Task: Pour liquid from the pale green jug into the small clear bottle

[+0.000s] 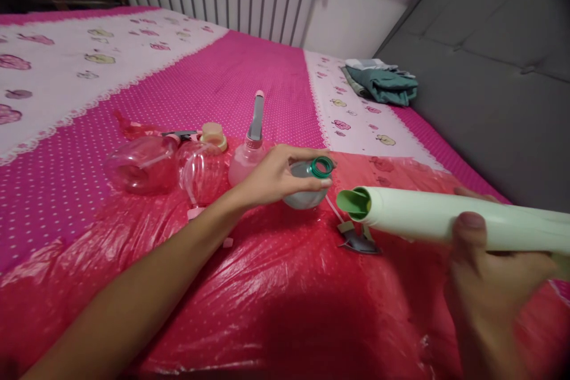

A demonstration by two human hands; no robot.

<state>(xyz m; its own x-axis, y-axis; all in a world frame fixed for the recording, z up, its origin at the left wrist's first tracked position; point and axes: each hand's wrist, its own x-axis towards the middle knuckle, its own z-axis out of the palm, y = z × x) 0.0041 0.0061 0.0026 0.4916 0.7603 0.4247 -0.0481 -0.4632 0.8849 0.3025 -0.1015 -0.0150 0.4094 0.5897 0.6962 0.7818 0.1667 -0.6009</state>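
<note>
Red plastic sheeting (249, 314) covers the near part of a bed, and on it the left hand (274, 175) is clamped around the upper part of a clear bottle (305, 197), thumb on the near side and fingers on the far side. The bottle's green threaded neck (322, 167) is uncapped and rises just between the thumb and the fingers. To its right, a pale green vacuum flask (423, 217) lies nearly level in the grip of the right hand (483, 270), whose thumb presses on the near side of the barrel. The flask's green spout (354, 202) points at the bottle, near its neck but apart from it, and the right hand sits well back from this end. Below the spout, a grey spray trigger head (358, 241) rests on the sheeting. Left of the bottle, close behind the left hand, a pink spray bottle (244, 163) stands upright with its grey trigger raised. Farther left lie two transparent bottles, one on its side (145, 166), the other (201, 173) beside it, with a beige cap (212, 135) just behind.
</note>
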